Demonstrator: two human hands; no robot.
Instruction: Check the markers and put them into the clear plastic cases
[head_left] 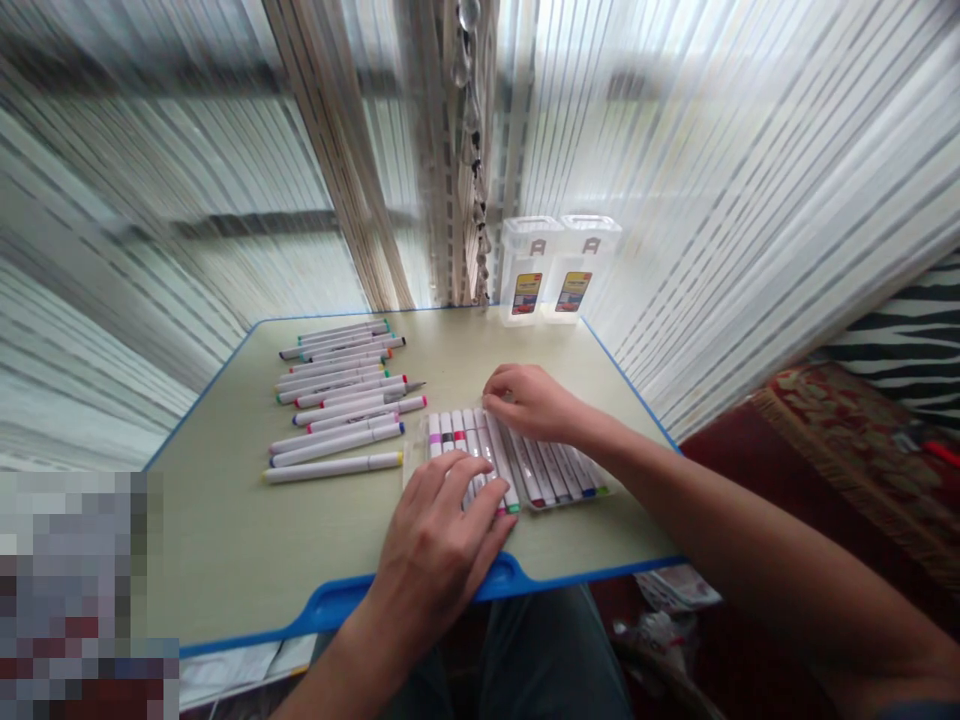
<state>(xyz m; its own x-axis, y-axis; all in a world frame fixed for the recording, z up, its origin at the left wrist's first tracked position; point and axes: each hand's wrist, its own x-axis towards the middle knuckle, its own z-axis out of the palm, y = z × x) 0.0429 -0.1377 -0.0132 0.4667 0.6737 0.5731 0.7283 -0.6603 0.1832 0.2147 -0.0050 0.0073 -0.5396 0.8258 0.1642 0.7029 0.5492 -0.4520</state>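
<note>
A row of white markers with coloured caps [536, 468] lies side by side in a clear flat tray [411, 462] near the table's front. My left hand [442, 535] rests flat on the near ends of these markers, fingers stretched out. Over the far ends of the same row, my right hand [529, 400] has its fingers curled down onto the markers. A second group of several loose white markers [341, 395] is spread out on the left half of the table, apart from both hands.
The pale green table [247, 540] has a blue rim and a blue handle at its front edge. Two clear plastic boxes [559, 268] with lids stand at the far edge. Sheer striped curtains surround the table. A patterned cushion [847, 440] lies to the right.
</note>
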